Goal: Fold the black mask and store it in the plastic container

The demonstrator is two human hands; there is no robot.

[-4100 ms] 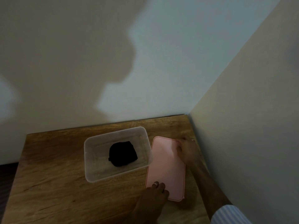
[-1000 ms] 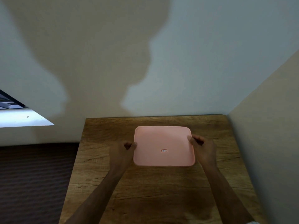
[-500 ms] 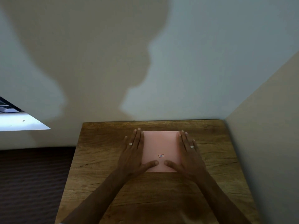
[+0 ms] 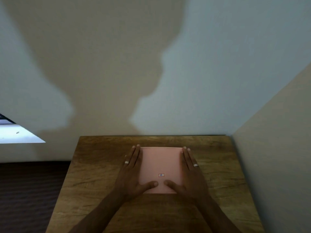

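A pink lid with a small sticker lies flat on top of the plastic container, which it hides from view along with the black mask. My left hand rests flat on the lid's left side, fingers stretched forward, thumb pointing inward. My right hand mirrors it on the lid's right side. Both palms lie on the lid with fingers extended, holding nothing. Each hand wears a ring.
The lidded container sits on a wooden table pushed into a corner, with a wall behind and another wall close on the right. Dark floor lies beyond the table's left edge.
The pink lid went from beside the container onto it. One second ago my hands gripped its sides; since half a second ago they lie flat on top, barely moving.
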